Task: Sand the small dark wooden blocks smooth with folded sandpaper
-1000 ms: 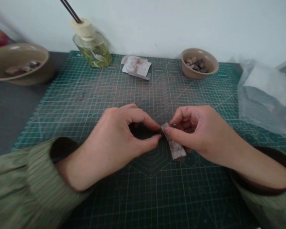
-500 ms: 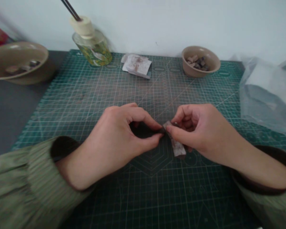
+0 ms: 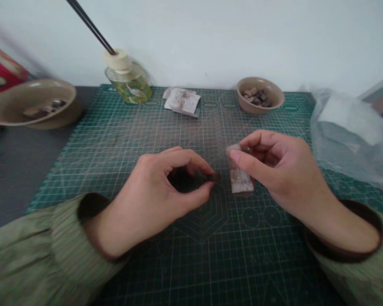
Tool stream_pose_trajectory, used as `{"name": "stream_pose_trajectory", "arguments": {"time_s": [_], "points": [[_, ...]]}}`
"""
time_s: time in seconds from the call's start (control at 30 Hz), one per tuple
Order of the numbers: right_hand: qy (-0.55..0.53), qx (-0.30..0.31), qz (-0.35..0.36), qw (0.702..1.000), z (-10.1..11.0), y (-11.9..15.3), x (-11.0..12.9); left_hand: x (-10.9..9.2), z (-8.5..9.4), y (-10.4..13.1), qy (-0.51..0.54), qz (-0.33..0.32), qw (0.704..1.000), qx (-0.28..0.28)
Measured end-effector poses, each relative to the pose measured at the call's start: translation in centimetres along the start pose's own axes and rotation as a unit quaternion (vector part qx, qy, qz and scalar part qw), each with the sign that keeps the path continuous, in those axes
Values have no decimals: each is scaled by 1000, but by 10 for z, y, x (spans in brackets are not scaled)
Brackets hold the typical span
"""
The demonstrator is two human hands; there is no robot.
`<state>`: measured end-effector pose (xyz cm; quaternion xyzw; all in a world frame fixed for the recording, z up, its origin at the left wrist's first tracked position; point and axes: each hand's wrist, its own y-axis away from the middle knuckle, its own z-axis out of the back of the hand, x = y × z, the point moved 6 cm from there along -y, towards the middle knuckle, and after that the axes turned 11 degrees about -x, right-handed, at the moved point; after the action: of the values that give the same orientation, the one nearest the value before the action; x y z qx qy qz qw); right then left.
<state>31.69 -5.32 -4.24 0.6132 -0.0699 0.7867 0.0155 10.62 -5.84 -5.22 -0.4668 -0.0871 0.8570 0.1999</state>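
Observation:
Between thumb and forefinger, my left hand [image 3: 159, 191] pinches a small dark brown piece [image 3: 215, 177], whose exact kind I cannot make out. A flat, whitish strip with brown stains [image 3: 241, 176], resembling sandpaper, is in my right hand [image 3: 274, 165]. The thumb presses on the strip's upper end, and its lower end hangs free. A narrow gap separates the strip from the dark piece. Both hands are over the middle of the green cutting mat [image 3: 166, 263].
Stained white folded sheets [image 3: 182, 101] lie at the back. A small bowl [image 3: 260, 108] of little chunks stands behind my right hand. To the left are a larger bowl [image 3: 35, 121] and a reed diffuser [image 3: 130, 87]; a clear plastic bag [image 3: 347, 140] lies right.
My right hand has drawn the stained strip away from the dark piece, to the right and up. The left hand keeps its pinch. The camera view has tilted slightly upward.

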Motion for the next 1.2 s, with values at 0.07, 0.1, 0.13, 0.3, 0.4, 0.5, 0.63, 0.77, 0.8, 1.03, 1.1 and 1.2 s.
{"name": "stream_pose_trajectory", "arguments": {"time_s": [0.07,0.1,0.13,0.3,0.4,0.5,0.63,0.77,0.8,1.03,1.1,1.2], "points": [[8,-29,31,999,4,-1,1,-6,2,0,-22,-54,998,-6],[15,-39,42,998,5,-1,0,-10,4,0,-42,-93,995,-7],[24,-45,51,997,6,-2,0,-16,6,1,-67,-140,988,-6],[49,-40,70,996,5,-1,0,-38,8,8,-270,-345,899,28],[57,-35,71,995,5,-1,1,-39,5,10,-318,-363,874,56],[58,-34,68,995,5,-2,1,-32,3,9,-270,-311,909,61],[28,-40,57,997,7,-2,1,-16,5,4,-113,-139,983,28],[-29,-4,40,999,5,1,3,-10,10,2,13,-6,999,-49],[-44,9,33,998,4,2,3,-10,11,2,41,17,997,-62],[-95,63,7,993,-1,6,1,-15,15,3,118,48,989,-76],[-100,63,5,993,-1,5,0,-14,16,4,108,40,990,-77],[-96,64,-1,993,0,4,0,-11,15,3,103,33,992,-71]]}}
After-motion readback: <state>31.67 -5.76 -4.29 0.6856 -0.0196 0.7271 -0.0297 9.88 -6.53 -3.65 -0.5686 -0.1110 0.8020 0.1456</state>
